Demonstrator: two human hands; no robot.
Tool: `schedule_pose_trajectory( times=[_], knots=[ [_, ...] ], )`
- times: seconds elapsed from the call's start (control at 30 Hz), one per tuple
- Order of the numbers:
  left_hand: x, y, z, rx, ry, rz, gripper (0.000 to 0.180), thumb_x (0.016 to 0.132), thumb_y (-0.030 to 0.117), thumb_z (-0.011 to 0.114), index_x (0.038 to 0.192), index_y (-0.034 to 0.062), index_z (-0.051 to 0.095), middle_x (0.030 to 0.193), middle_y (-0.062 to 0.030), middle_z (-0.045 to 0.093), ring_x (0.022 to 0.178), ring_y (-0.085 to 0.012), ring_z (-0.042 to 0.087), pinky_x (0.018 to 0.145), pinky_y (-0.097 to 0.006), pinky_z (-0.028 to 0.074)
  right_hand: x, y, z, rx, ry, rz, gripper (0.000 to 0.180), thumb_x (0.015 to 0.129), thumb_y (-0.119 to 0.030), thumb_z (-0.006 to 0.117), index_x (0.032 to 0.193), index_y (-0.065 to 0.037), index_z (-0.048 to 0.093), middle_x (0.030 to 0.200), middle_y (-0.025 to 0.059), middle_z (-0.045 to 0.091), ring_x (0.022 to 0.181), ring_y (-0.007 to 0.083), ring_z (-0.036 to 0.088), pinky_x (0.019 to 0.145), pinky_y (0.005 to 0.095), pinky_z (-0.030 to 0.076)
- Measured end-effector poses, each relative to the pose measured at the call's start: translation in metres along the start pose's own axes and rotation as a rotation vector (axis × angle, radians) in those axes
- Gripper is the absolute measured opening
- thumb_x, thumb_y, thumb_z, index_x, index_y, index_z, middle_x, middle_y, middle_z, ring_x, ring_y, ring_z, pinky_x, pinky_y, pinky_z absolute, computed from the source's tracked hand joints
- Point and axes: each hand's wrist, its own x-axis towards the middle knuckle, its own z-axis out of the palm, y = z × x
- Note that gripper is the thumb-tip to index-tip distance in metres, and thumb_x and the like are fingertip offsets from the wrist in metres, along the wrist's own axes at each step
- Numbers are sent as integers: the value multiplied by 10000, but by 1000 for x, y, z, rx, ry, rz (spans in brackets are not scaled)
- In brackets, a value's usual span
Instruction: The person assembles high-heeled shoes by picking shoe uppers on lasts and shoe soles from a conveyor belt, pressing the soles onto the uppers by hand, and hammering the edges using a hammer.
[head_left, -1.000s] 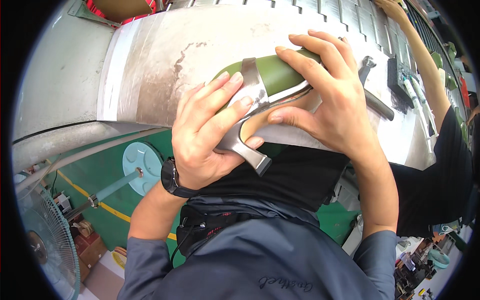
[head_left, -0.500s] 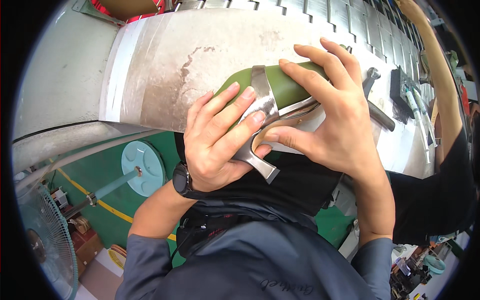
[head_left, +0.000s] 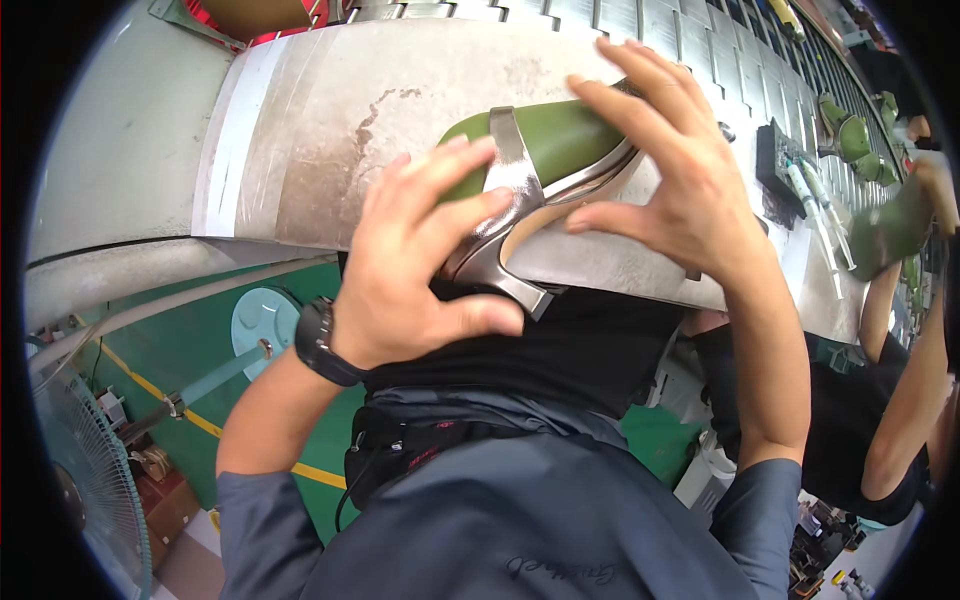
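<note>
1. Left hand [head_left: 395, 275]: grip is standing well open, thumb spreading away from fingers. Fingertips are overlapping the shoe in view; blurred, so can't tell whether they're touching.
2. Right hand [head_left: 690, 190]: grip is standing wide open, arching beside the shoe's other end, clasping nothing. Contact unclear.
3. Metallic shoe [head_left: 517, 178] is sitting between both hands on a green last [head_left: 575, 135], lying on the surface [head_left: 300, 130], heel pointing wearer-ward.
4. Wearer's grey-blue garment [head_left: 520, 500] is carrying dark cursive lettering.
5. Black block [head_left: 775, 160] and syringes [head_left: 812, 215] are lying right of the right hand.
</note>
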Motion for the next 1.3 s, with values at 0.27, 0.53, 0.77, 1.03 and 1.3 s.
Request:
schedule_pose_trajectory(
  times=[0.27, 0.53, 0.77, 1.03, 1.3],
  knots=[
    [62, -8, 18, -83, -210, -82, 917, 827, 302, 881, 1562, -26, 440, 1489, -256, 542, 1373, -427, 536, 1172, -470, 428, -6, 21, 6, 67, 1, -50, 896, 672, -485, 915, 1457, -145, 647, 1506, 123, 598, 1423, 384, 516, 1179, 513, 435],
    [69, 2, 18, -120, -241, -174, 807, 904, 245, 796, 1556, -52, 426, 1478, -241, 538, 1364, -411, 518, 1163, -450, 409, 15, -4, -15, 142, -199, 240, 768, 662, -351, 964, 1334, -108, 682, 1453, 156, 606, 1415, 388, 520, 1174, 643, 389],
    [73, 1, 18, -185, -280, -187, 824, 913, 316, 789, 1541, -79, 430, 1492, -249, 531, 1368, -409, 506, 1163, -473, 395, -84, 33, 11, 60, 320, 499, 588, 837, -211, 880, 1368, -54, 682, 1416, 251, 607, 1273, 401, 615, 1056, 466, 521],
    [126, 19, 44, -12, -187, -29, 1058, 858, 482, 842, 1575, -115, 345, 1335, -348, 635, 1198, -490, 646, 1023, -489, 532, -118, 20, 0, -233, 202, 312, 503, 841, 50, 633, 1325, -64, 714, 1166, 150, 693, 1087, 326, 644, 946, 418, 513],
    [132, 20, 49, -31, -318, -179, 838, 991, 360, 715, 1603, -68, 337, 1283, -335, 660, 1108, -496, 667, 942, -506, 538, -99, 7, -12, -9, 84, 621, 433, 845, 7, 710, 1277, -17, 680, 1021, 150, 713, 884, 291, 711, 771, 391, 584]
  ],
)
